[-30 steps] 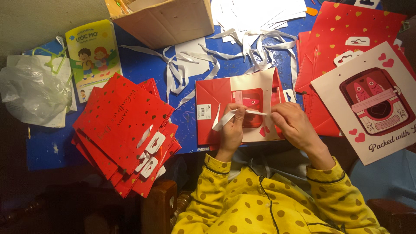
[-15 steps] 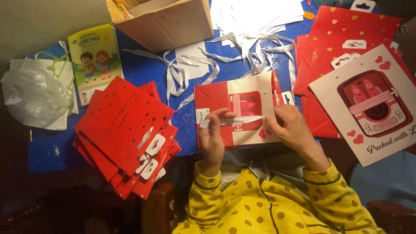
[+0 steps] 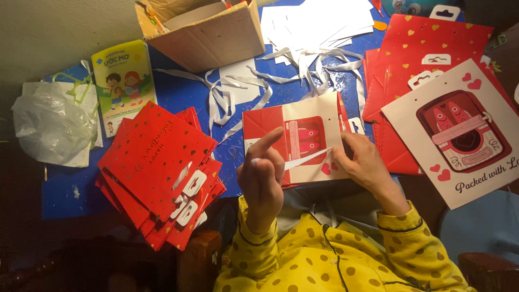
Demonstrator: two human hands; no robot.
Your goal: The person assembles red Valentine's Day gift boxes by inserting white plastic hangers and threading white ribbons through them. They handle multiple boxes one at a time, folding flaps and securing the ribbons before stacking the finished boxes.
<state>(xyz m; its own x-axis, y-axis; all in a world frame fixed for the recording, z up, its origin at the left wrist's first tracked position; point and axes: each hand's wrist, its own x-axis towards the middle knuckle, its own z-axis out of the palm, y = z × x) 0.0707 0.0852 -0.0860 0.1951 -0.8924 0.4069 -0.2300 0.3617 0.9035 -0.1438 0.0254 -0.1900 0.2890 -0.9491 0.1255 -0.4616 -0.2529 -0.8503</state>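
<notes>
A folded red and white paper bag (image 3: 294, 135) with a pink printed picture lies flat on the blue table (image 3: 178, 92) in front of me. My left hand (image 3: 263, 176) pinches one end of a thin white strip (image 3: 305, 158) and holds it up off the bag. My right hand (image 3: 363, 162) presses the bag's right part and touches the strip's other end. Both sleeves are yellow with brown dots.
A fanned stack of red bags (image 3: 159, 173) lies at the left. More red and white bags (image 3: 448, 119) lie at the right. Loose white strips (image 3: 303, 65), an open cardboard box (image 3: 211, 32), a yellow booklet (image 3: 123, 81) and a clear plastic bag (image 3: 51, 127) sit behind.
My left hand has moved left and toward me, pulling the white strip away from the bag. My right hand stayed on the bag's right side.
</notes>
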